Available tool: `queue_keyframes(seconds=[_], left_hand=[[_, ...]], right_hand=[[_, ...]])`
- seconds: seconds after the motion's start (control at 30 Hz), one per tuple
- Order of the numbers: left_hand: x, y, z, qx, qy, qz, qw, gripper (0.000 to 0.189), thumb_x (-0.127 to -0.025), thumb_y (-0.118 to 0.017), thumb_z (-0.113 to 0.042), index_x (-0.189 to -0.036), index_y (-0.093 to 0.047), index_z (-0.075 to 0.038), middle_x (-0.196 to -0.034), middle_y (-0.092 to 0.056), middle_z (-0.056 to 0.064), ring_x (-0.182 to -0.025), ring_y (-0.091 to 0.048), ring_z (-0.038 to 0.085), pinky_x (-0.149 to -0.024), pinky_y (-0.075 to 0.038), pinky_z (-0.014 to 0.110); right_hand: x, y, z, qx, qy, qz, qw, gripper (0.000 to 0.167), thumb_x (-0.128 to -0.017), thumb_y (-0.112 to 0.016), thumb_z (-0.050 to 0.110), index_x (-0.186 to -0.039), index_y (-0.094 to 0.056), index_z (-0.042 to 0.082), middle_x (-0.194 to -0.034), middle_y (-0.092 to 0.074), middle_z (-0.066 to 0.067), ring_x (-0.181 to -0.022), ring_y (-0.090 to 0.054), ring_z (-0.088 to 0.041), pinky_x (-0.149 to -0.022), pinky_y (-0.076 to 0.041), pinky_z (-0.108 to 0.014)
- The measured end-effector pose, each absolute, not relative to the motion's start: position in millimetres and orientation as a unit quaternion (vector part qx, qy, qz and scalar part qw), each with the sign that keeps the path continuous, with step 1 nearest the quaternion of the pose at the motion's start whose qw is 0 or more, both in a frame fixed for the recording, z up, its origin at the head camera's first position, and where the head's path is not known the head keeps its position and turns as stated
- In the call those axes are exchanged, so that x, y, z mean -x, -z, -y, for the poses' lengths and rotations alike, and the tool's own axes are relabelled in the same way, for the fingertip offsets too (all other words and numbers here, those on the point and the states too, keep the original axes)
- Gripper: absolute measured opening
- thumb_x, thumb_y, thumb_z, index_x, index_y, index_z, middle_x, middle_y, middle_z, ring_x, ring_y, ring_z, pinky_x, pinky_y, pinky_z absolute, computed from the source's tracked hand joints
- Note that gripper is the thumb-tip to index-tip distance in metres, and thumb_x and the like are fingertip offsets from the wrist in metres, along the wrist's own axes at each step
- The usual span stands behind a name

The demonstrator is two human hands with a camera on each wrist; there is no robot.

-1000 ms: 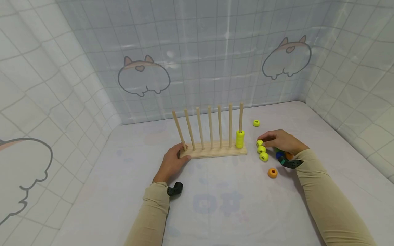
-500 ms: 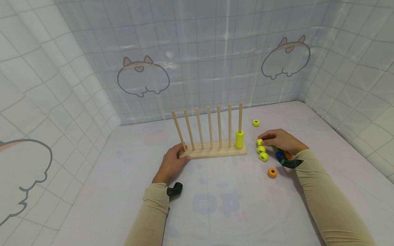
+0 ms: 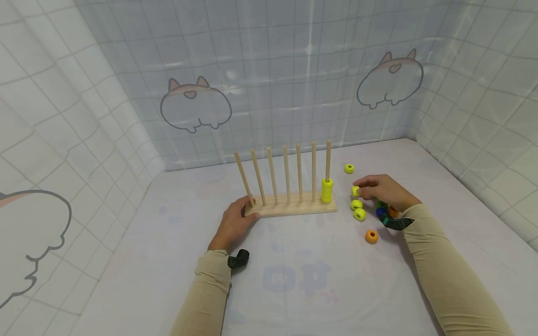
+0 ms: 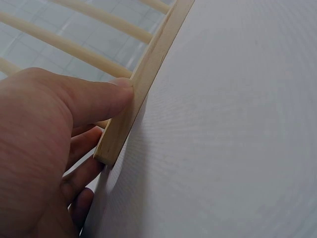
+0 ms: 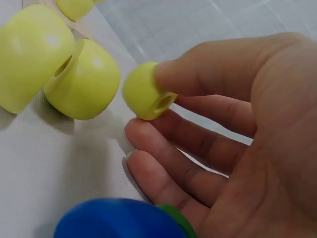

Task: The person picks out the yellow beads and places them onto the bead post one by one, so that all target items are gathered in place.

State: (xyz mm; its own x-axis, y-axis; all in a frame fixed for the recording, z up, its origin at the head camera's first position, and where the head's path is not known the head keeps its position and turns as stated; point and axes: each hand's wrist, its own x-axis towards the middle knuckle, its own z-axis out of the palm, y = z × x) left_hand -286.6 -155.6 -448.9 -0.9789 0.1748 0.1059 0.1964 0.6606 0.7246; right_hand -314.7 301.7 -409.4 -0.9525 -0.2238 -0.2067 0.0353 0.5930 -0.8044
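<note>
A wooden peg rack (image 3: 290, 208) with several upright dowels stands mid-table. My left hand (image 3: 235, 221) grips its left end, the thumb on the front edge of the base (image 4: 121, 121) in the left wrist view and the fingers behind. Yellow beads (image 3: 327, 191) are stacked on the rightmost dowel. Right of the rack, my right hand (image 3: 384, 190) pinches a yellow bead (image 5: 146, 91) between thumb and fingers, its hole partly showing in the right wrist view. Two more yellow beads (image 3: 356, 205) lie just in front of the pinched one.
One yellow bead (image 3: 349, 168) lies behind the right hand. An orange bead (image 3: 371, 236) sits nearer the front. Under the right wrist are a blue bead (image 5: 119, 220), a green bead (image 3: 381, 204) and another orange one, partly hidden. Tile-patterned sheets (image 3: 269, 84) rise behind and at both sides.
My right hand has drawn the pinched yellow bead slightly back, away from the two beads in front of it, opening a gap. My left hand and the rack have stayed put.
</note>
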Motion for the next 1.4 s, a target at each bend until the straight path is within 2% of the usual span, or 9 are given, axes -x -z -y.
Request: queue_keyframes(seconds=[0.13,0.53,0.87,1.17,1.4], left_hand=[[286.2,450.4,156.2,0.099,0.397,0.912,0.011,0.054,-0.095,-0.071,-0.026,-0.144,-0.053,-0.011,-0.152,-0.045,0.014,-0.141,-0.038,0.034,-0.115,-0.032,0.051],[285.2,448.8,156.3,0.098,0.391,0.915,0.008,0.053,-0.096,-0.07,-0.026,-0.144,-0.053,-0.011,-0.152,-0.044,0.015,-0.142,-0.037,0.035,-0.115,-0.031,0.05],[286.8,451.1,156.1,0.099,0.391,0.915,0.013,0.052,-0.095,-0.071,-0.026,-0.143,-0.055,-0.012,-0.152,-0.045,0.013,-0.141,-0.038,0.034,-0.114,-0.033,0.05],[288.4,451.7,156.8,0.106,0.392,0.914,0.019,0.051,-0.095,-0.071,-0.026,-0.142,-0.055,-0.012,-0.151,-0.046,0.014,-0.141,-0.039,0.034,-0.114,-0.033,0.05],[288.8,453.0,157.3,0.107,0.392,0.913,0.02,0.053,-0.095,-0.071,-0.027,-0.143,-0.055,-0.012,-0.151,-0.046,0.014,-0.141,-0.039,0.034,-0.114,-0.033,0.05]], right_hand=[[314.9,408.9,-301.1,0.045,0.469,-0.871,0.139,0.05,-0.099,-0.062,0.036,-0.142,-0.055,0.009,-0.135,-0.058,-0.014,-0.108,-0.063,-0.028,-0.098,-0.049,-0.041],[311.8,403.8,-300.4,0.047,0.514,-0.85,0.11,0.047,-0.101,-0.061,0.029,-0.142,-0.055,0.007,-0.132,-0.061,-0.016,-0.108,-0.064,-0.029,-0.09,-0.054,-0.032],[313.6,405.0,-299.8,0.044,0.543,-0.836,0.07,0.05,-0.102,-0.06,0.031,-0.143,-0.053,0.004,-0.136,-0.058,-0.016,-0.113,-0.064,-0.028,-0.095,-0.053,-0.033],[312.2,403.9,-298.8,0.048,0.551,-0.831,0.067,0.06,-0.097,-0.067,0.037,-0.146,-0.046,0.008,-0.132,-0.059,-0.012,-0.116,-0.062,-0.028,-0.105,-0.045,-0.047],[311.1,401.9,-296.1,0.055,0.56,-0.824,0.071,0.064,-0.097,-0.068,0.034,-0.148,-0.041,0.004,-0.133,-0.056,-0.016,-0.117,-0.059,-0.032,-0.105,-0.044,-0.048]])
